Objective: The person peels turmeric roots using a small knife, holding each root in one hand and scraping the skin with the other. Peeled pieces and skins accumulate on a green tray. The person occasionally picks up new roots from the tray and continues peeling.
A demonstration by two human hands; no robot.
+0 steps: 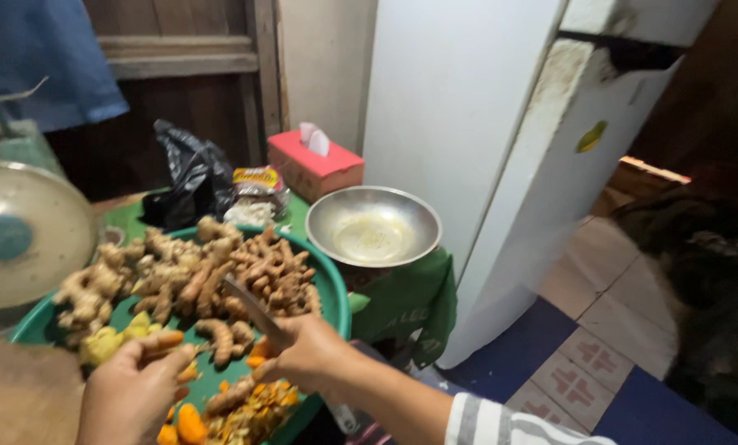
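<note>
Two hands over the round green plastic tray (336, 301): my left hand (130, 395) pinches an orange turmeric root (165, 339) lengthwise toward my right hand (307, 350), which grips a steel-bladed knife (249, 306).

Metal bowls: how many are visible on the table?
1. The metal bowl stands empty at the table's far right edge, beyond the green tray and in front of the pink tissue box. Others may be out of view.
</note>
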